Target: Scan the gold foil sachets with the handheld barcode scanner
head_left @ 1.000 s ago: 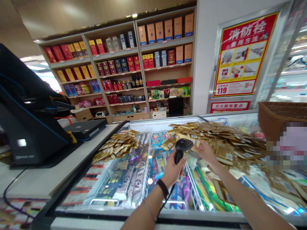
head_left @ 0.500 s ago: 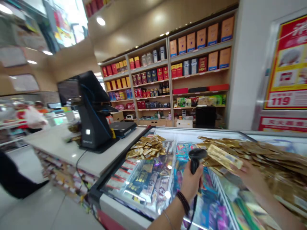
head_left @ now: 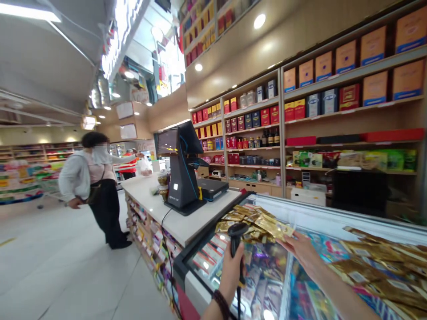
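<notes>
My left hand [head_left: 232,266] is wrapped round the handle of a black barcode scanner [head_left: 237,231], held upright above the glass top of a chest freezer. A cord hangs from the scanner's lower end. My right hand [head_left: 298,249] pinches the near end of a gold foil packet [head_left: 271,226], which lies over a pile of similar gold packets [head_left: 240,215] on the left part of the glass. A larger heap of gold packets [head_left: 383,266] is spread on the right. Wrapped goods in coloured packaging show through the freezer glass [head_left: 263,284].
Left of the freezer stands a white counter [head_left: 187,226] with a black checkout terminal [head_left: 183,173] and a flat black device [head_left: 213,189]. A person [head_left: 100,186] stands beyond the counter's left side. Shelves of boxed goods [head_left: 253,118] line the back wall.
My view has swung left. My right hand has carried the gold packet from beside the right heap to the left pile. The scanner stays in my left hand, and a standing person has come into view.
</notes>
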A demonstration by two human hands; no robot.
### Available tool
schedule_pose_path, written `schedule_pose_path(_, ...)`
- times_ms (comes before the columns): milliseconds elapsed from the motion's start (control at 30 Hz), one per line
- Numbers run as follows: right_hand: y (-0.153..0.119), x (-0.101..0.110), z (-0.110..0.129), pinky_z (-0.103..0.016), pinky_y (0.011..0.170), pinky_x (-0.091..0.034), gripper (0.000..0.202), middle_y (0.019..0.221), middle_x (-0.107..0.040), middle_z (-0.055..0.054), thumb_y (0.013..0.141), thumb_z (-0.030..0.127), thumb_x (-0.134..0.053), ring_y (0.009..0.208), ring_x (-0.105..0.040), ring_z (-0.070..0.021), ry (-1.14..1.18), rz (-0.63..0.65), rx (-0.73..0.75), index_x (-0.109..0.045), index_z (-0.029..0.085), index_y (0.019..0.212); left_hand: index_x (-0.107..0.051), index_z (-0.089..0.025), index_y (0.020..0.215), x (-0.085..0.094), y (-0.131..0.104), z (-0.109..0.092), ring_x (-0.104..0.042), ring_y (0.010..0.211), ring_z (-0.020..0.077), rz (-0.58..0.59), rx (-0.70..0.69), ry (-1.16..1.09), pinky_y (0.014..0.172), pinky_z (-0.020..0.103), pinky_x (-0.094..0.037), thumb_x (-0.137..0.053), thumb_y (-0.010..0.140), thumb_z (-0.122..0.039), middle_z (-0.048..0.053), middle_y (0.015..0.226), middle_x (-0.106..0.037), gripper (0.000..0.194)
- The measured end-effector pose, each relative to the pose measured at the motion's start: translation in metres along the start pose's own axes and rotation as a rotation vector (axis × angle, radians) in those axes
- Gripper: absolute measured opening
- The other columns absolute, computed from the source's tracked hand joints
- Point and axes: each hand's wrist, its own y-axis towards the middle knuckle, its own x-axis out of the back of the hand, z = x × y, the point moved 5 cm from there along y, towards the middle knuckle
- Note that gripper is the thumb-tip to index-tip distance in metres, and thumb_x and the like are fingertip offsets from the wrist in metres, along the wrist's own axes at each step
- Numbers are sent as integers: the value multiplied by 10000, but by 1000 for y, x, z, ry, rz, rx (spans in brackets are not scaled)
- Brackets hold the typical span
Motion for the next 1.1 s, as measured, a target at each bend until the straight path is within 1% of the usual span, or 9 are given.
schedule_pose_path(100,28,-41,-10,-595,974,-664,273,863,-838,-93,646,536,-841,990,-823,-419,101,55,-77,-728,339,797,-534,-236,975,19,5,-2,-411,349,79,-50,-12,3,395,229,-364,-789,546,-918,-120,532,-476,845)
schedule_pose_path(200,42,-50,-14,-600,992,-655,275,844,-827,-92,632,518,-869,1023,-816,-413,143,40,-101,-713,330,760,-538,-234,963,28,6,-4,-409,357,72,-72,-33,27,395,218,-348,-785,581,-902,-112,545,-496,808)
schedule_pose_path(300,39,-23,-14,-625,965,-665,274,845,-829,-115,629,495,-875,1033,-811,-438,125,-27,-95,-740,300,766,-537,-230,921,24,4,-8,-412,362,67,-49,-42,56,395,215,-355,-787,592,-891,-109,546,-500,780)
schedule_pose_path(400,21,29,-9,-608,969,-668,298,903,-852,-121,607,508,-886,1026,-813,-438,84,-119,-80,-781,281,768,-521,-233,877,10,0,-15,-412,361,64,1,-39,55,398,217,-375,-801,577,-887,-113,544,-493,772)
schedule_pose_path(667,-43,201,24,-611,972,-647,491,997,-866,-140,653,710,-781,1021,-813,-406,-220,-468,1,-806,262,852,-511,-227,871,-66,-15,-22,-433,405,55,246,-40,10,428,203,-404,-821,653,-828,-101,591,-517,711)
schedule_pose_path(800,-81,266,41,-629,1000,-613,533,1082,-851,-183,729,710,-651,1064,-796,-411,-482,-565,33,-779,242,951,-518,-228,911,-115,-25,-17,-426,393,55,327,-41,-19,418,204,-399,-818,651,-831,-109,587,-508,721)
schedule_pose_path(867,-100,281,47,-614,1034,-592,494,1151,-838,-197,789,631,-602,1092,-787,-402,-630,-543,29,-781,226,1008,-511,-231,907,-141,-32,-13,-417,385,52,378,-42,-30,414,202,-393,-814,662,-823,-112,584,-506,709)
schedule_pose_path(933,-115,284,50,-596,1077,-565,451,1229,-818,-199,840,532,-563,1164,-765,-396,-783,-488,9,-793,212,1061,-504,-234,902,-166,-41,-7,-418,388,50,425,-44,-32,421,200,-397,-815,685,-802,-114,586,-504,683)
schedule_pose_path(1100,-135,261,45,-519,1141,-512,375,1275,-813,-162,889,351,-548,1241,-733,-356,-1120,-299,-59,-825,212,1101,-504,-235,925,-219,-64,15,-415,386,57,499,-25,-25,410,203,-372,-791,714,-799,-116,577,-490,667)
